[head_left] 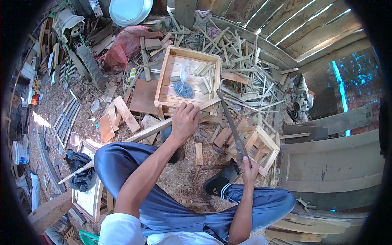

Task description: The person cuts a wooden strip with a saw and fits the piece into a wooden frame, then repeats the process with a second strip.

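My left hand [185,121] is closed over a long wooden strip [151,130], holding it near the front edge of a shallow wooden box [162,77]. The strip slants from beside my left knee up to the box's front right corner. In my right hand [248,168] is a handsaw [232,126] with a long, dark, narrow blade. Its far end overlaps the strip's upper right end in this view. Inside the box lie a knotted clear plastic bag [183,89] of small dark pieces and several short wooden blocks [206,73].
A small wooden frame [265,149] stands by my right foot. Loose sticks [253,90] pile up behind the box, and offcuts [126,114] litter the floor. To the left are a red plastic bag [124,47] and a black bag [79,167]. Wooden boards [330,159] lean at right.
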The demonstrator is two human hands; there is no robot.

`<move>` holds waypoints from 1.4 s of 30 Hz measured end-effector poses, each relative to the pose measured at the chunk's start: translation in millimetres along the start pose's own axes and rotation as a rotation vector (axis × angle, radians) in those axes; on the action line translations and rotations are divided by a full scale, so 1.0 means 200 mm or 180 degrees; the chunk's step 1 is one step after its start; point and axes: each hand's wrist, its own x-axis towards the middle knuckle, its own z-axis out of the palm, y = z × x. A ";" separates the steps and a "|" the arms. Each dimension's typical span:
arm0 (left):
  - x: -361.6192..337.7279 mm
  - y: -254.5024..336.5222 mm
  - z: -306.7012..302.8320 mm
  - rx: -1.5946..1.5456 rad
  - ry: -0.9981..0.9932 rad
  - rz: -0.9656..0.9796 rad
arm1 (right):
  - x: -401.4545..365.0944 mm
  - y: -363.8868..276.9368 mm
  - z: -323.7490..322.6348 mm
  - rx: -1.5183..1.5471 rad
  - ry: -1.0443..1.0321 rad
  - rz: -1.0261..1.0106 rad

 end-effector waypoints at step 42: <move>-0.01 -0.06 0.03 -0.0118 0.0021 0.0122 | -0.04 -0.10 0.10 0.0350 -0.0014 -0.0141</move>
